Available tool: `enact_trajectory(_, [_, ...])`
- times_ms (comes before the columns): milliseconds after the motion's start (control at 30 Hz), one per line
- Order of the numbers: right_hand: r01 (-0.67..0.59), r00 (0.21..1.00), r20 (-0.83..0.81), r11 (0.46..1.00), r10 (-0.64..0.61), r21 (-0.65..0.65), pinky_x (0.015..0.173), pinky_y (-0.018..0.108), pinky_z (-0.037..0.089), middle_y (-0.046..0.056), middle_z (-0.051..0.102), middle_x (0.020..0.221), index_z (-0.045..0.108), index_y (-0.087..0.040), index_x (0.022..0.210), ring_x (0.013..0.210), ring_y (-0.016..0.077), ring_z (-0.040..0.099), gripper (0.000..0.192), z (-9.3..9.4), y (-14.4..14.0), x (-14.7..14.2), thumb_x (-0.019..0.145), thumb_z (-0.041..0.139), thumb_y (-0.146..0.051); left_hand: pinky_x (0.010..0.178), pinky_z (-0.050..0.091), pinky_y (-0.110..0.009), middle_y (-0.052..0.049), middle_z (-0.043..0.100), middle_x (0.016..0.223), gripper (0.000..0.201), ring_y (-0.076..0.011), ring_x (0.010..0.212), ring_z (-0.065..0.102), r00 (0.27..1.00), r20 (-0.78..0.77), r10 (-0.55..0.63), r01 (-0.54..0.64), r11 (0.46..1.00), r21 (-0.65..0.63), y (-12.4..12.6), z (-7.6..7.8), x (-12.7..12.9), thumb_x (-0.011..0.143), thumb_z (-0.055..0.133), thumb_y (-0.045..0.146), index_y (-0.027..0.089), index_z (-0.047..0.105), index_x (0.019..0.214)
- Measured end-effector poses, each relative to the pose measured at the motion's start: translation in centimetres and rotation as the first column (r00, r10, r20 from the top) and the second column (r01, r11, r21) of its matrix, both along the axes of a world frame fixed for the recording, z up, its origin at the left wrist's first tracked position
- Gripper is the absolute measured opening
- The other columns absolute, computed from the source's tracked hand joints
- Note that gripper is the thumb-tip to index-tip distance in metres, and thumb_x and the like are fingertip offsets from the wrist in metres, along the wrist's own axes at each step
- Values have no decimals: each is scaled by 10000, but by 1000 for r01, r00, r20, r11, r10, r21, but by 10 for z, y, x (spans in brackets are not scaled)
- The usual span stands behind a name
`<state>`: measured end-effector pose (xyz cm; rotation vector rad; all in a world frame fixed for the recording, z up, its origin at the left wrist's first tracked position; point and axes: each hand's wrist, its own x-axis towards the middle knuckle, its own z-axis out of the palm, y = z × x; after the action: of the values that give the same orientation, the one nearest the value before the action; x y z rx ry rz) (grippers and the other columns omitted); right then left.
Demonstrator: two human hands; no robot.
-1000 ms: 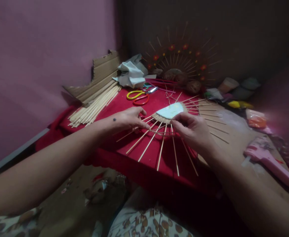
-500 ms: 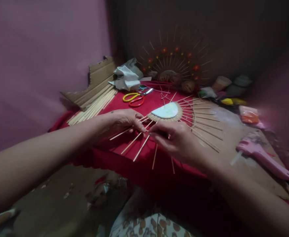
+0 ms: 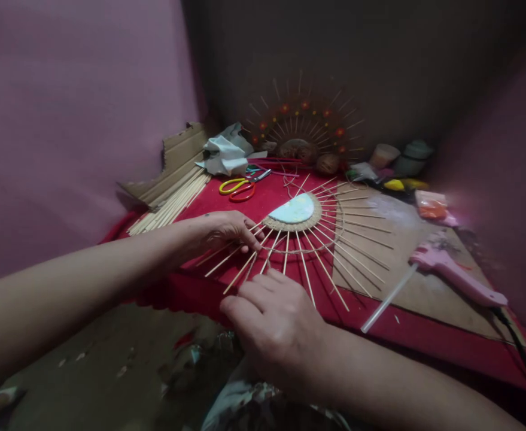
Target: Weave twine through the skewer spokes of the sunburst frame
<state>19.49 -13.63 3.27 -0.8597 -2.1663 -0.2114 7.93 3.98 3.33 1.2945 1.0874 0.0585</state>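
Pink walls stand behind the red counter (image 3: 263,194), where the left hand (image 3: 220,232) still presses flat on the stick fan (image 3: 296,222), while the right hand (image 3: 274,317) has pulled back near the edge, fingers loose, holding nothing.

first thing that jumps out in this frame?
The half-disc sunburst of sticks fanned out on the red cloth mid-table, with the left hand pressing its left spokes and the right hand at the near tips. Behind it, a finished sunburst with red flowers leans on the dark wall; a pink glue gun lies at right.
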Motion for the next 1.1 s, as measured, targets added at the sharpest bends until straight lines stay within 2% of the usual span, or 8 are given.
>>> enact_trajectory(167, [-30, 999, 17, 999, 30, 26, 685, 350, 435, 81, 636, 744, 661, -76, 879, 699, 192, 556, 263, -9, -13, -5, 890, 402, -119, 399, 416, -129, 7, 628, 501, 248, -62, 409, 521, 999, -3, 41, -41, 999, -2, -11, 6, 1, 486, 762, 43, 130, 664, 696])
enact_trajectory(333, [-117, 992, 70, 978, 107, 171, 942, 428, 470, 196, 680, 1076, 664, -32, 987, 1044, 295, 615, 296, -32, -37, 6, 894, 416, -165, 347, 357, -92, 29, 586, 490, 212, -32, 378, 480, 997, -2, 74, -74, 997, 33, -19, 24, 1, 486, 745, -1, 115, 643, 631])
enact_trajectory(533, [-152, 986, -55, 987, 155, 44, 952, 393, 496, 207, 626, 1213, 648, -69, 1003, 1188, 280, 549, 256, -63, -54, 22, 894, 464, -210, 329, 316, -88, 31, 564, 485, 213, -18, 365, 436, 997, -25, 79, -77, 996, 48, -21, 30, 2, 503, 738, -6, 113, 656, 660])
enact_trajectory(700, [-244, 964, -134, 965, 230, -98, 1070, 417, 388, 152, 633, 1188, 637, -102, 1057, 1092, 208, 577, 260, -65, -52, 15, 859, 523, -225, 323, 303, -92, 41, 536, 456, 184, -10, 353, 406, 998, -16, 63, -62, 997, 38, -28, 28, 5, 495, 738, 3, 104, 615, 589])
enact_trajectory(800, [-327, 909, -307, 939, 282, -108, 981, 372, 454, 126, 625, 1122, 651, -118, 1039, 1022, 186, 570, 267, -58, -48, 4, 871, 469, -217, 319, 295, -98, 41, 535, 454, 201, -15, 356, 416, 998, -18, 64, -64, 998, 23, -32, 30, 7, 489, 753, 10, 106, 609, 591])
enact_trajectory(900, [-295, 877, -415, 953, 240, -72, 710, 306, 487, 91, 625, 949, 662, -131, 977, 785, 151, 532, 287, -45, -47, -6, 905, 405, -235, 327, 301, -101, 32, 563, 487, 222, -21, 378, 445, 995, -40, 93, -92, 995, 25, -36, 33, 8, 489, 755, -2, 113, 607, 610])
enact_trajectory(1000, [-189, 935, -305, 982, 181, 3, 559, 301, 376, 54, 573, 744, 663, -97, 885, 648, 144, 438, 261, -29, -43, -15, 899, 423, -198, 330, 288, -106, 39, 535, 457, 198, -16, 366, 411, 996, -35, 81, -80, 996, 27, -39, 34, 8, 507, 728, -5, 117, 583, 564])
enact_trajectory(1100, [-184, 962, -179, 973, 208, 142, 525, 321, 301, 22, 480, 623, 627, -108, 711, 600, 148, 390, 259, -16, -35, -24, 874, 440, -181, 333, 271, -112, 47, 499, 427, 184, -15, 362, 374, 997, -12, 72, -72, 997, 20, -42, 32, 9, 504, 696, -12, 120, 572, 540])
